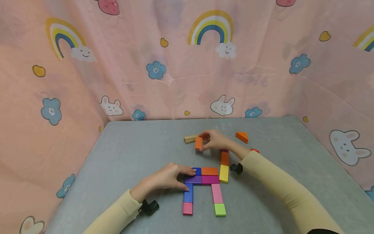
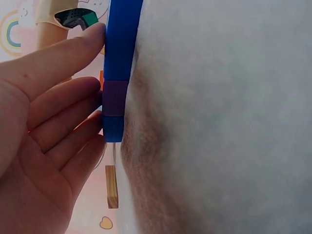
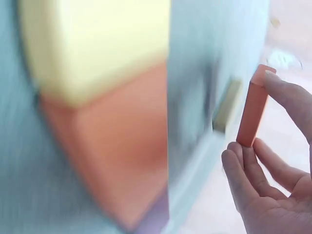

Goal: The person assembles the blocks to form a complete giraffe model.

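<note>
My right hand (image 1: 215, 140) pinches an orange block (image 1: 198, 143) between thumb and fingertips; the right wrist view shows the block (image 3: 253, 105) held by its two ends. My left hand (image 1: 166, 177) lies at the left side of a flat block figure, its thumb at a blue block (image 1: 188, 195) and its extended fingers over the blue and purple (image 1: 193, 180) blocks at the top. An orange block (image 1: 209, 171) and a magenta block (image 1: 210, 180) complete the top rows. A pink block (image 1: 217, 193) and a green block (image 1: 220, 210) form the right leg; a rose block (image 1: 188, 208) ends the left one.
A column with a yellow block (image 1: 224, 174) and an orange block (image 1: 225, 159) lies beside the figure, under my right forearm. Behind are a wood-coloured block (image 1: 190, 139) and an orange triangular block (image 1: 242, 137). A red piece (image 1: 255, 150) shows past my right sleeve.
</note>
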Available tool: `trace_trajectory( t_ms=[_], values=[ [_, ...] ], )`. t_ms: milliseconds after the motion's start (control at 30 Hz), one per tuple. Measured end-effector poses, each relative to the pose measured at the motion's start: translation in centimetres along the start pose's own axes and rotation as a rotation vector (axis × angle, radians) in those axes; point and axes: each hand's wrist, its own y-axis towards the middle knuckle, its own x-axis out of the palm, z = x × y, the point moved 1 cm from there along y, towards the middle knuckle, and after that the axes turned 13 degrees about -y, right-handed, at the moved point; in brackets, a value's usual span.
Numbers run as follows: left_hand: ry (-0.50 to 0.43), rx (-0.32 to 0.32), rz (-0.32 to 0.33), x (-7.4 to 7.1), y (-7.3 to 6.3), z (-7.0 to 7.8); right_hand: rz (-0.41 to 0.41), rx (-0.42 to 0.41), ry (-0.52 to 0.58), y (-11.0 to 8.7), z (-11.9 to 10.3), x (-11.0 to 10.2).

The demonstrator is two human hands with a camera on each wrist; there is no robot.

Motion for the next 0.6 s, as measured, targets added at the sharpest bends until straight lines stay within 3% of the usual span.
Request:
trace_trajectory(
  t_ms=[233, 600],
  values=[
    [-0.004, 0.012, 0.003, 0.1, 0.0, -0.1, 0.032, 0.07, 0.038, -1.9, 3.9, -2.7],
    [-0.002, 0.02, 0.014, 0.3, 0.0, -0.2, 0.098, 0.154, 0.026, -3.5, 8.3, -3.4]
  ],
)
